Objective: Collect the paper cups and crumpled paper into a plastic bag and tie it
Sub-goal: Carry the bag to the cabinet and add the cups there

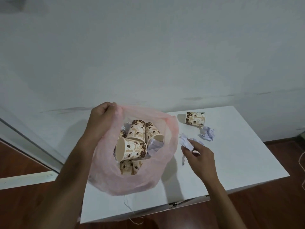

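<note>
plastic bag [162, 129]: pink, open-mouthed on white tabletop [239, 154], holding several paper cups [132, 148] and crumpled paper | left hand [102, 118]: fingers pinch bag rim, holding it up | right hand [198, 154]: fingers grip a crumpled paper [185, 141] just beside the bag | on the tabletop: one cup [195, 118] on its side, another paper ball [207, 133] near it

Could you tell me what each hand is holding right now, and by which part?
Left hand grips the bag by its far rim. Right hand pinches a crumpled paper at its near edge.
</note>
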